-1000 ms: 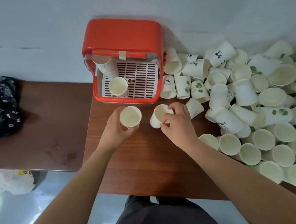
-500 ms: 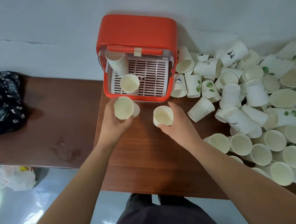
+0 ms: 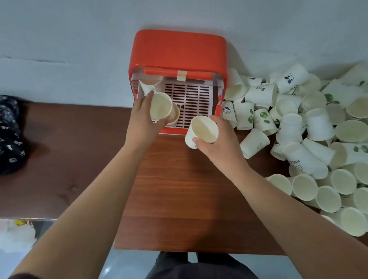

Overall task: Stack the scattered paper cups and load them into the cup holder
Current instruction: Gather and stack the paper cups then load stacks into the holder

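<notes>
**Fingers (image 3: 148, 96) curled round a cup in each hand; holder barely loaded**

Each hand has its fingers and thumb curled round one paper cup. The left hand (image 3: 143, 124) grips the left-hand cup (image 3: 160, 106), mouth up, inside the open front of the red cup holder (image 3: 179, 50). It holds it directly over a single cup (image 3: 176, 116) standing on the slatted tray (image 3: 194, 99). The held cup hides the rim below, so I cannot tell whether the two are touching or partly nested. The right hand (image 3: 219, 146) holds the right-hand cup (image 3: 203, 130) just in front of the holder's lip, above the wooden table (image 3: 178, 194).

Little of the job looks done. A short stack of cups (image 3: 151, 87) sits in the holder's back left corner, and with the single cup on the tray that is all the holder contains.

Most of the work is left. A large pile of loose cups (image 3: 331, 142) covers the right side of the table, some upright, some tipped over, some upside down. None of them look gathered into stacks yet. By my reckoning the task is in its early stage, with the two cups in hand next to go in.
</notes>
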